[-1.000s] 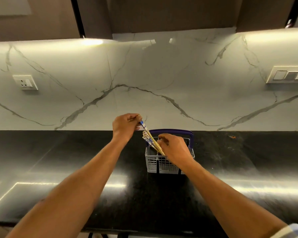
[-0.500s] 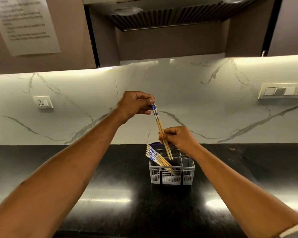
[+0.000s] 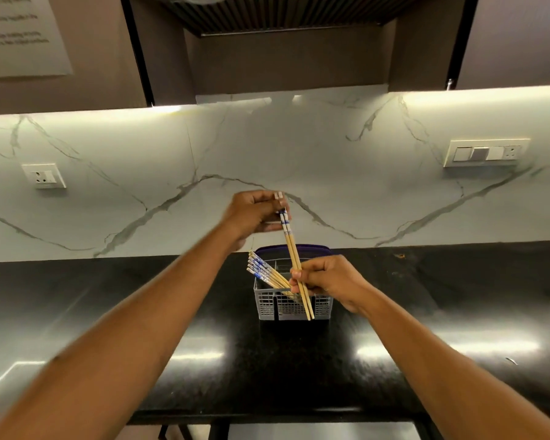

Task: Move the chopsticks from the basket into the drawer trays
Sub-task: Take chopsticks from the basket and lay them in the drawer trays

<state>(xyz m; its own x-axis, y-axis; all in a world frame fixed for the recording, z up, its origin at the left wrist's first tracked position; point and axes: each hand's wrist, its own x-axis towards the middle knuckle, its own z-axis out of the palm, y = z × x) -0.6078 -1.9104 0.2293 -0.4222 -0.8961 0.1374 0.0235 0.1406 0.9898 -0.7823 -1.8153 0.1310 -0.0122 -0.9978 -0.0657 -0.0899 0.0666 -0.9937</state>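
A grey slotted basket with a purple handle stands on the black counter near the wall. Several wooden chopsticks with blue-and-white tops lean out of its left side. A pair of chopsticks is held clear of the basket, almost upright. My left hand pinches the pair at its patterned top. My right hand grips the same pair lower down, in front of the basket. The drawer trays are out of sight.
The glossy black counter runs the full width below a white marble backsplash. A wall socket sits at the left and a switch plate at the right. A range hood hangs overhead. The counter's front edge crosses the bottom.
Both hands lifted a pair of chopsticks up out of the basket. Since half a second ago the pair has come slightly lower and nearer, its tips now in front of the basket.
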